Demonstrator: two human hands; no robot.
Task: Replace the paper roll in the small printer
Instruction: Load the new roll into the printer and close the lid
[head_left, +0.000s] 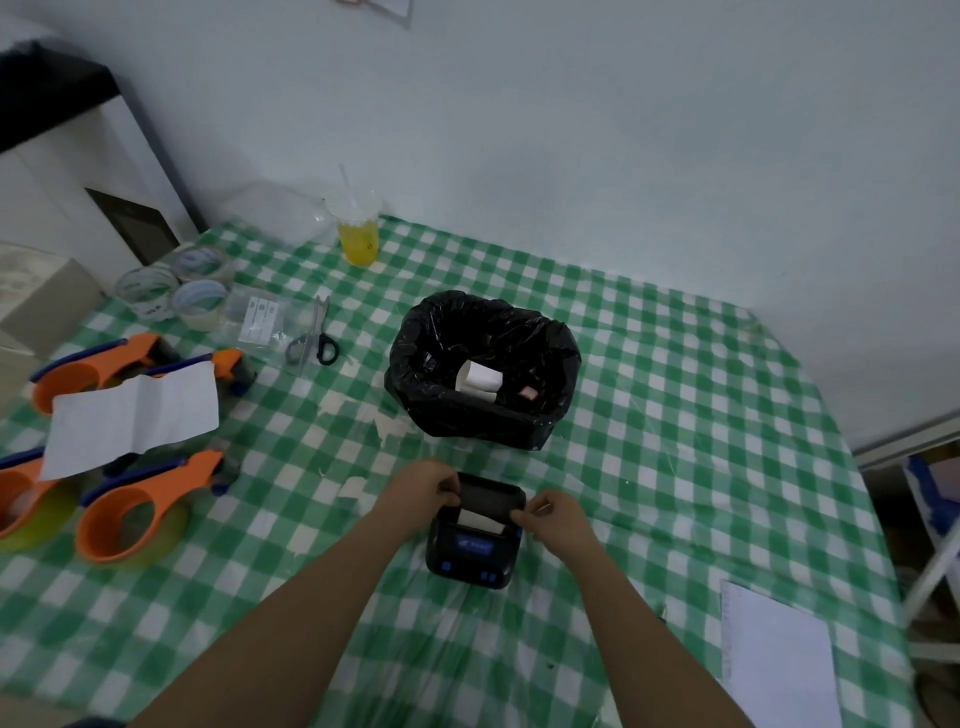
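Note:
The small black printer sits on the green checked tablecloth near me, with a blue lit display on its front part. White paper shows in the slot between its lid and its body. My left hand grips the lid's left side with its fingers curled over the edge. On the lid's right side, my right hand pinches the edge. Just beyond the printer, a bin lined with a black bag holds a white paper roll.
Several orange tape dispensers and a white sheet lie at the left. Tape rolls, scissors and a yellow drink cup stand farther back. A white paper pad lies near the right table edge.

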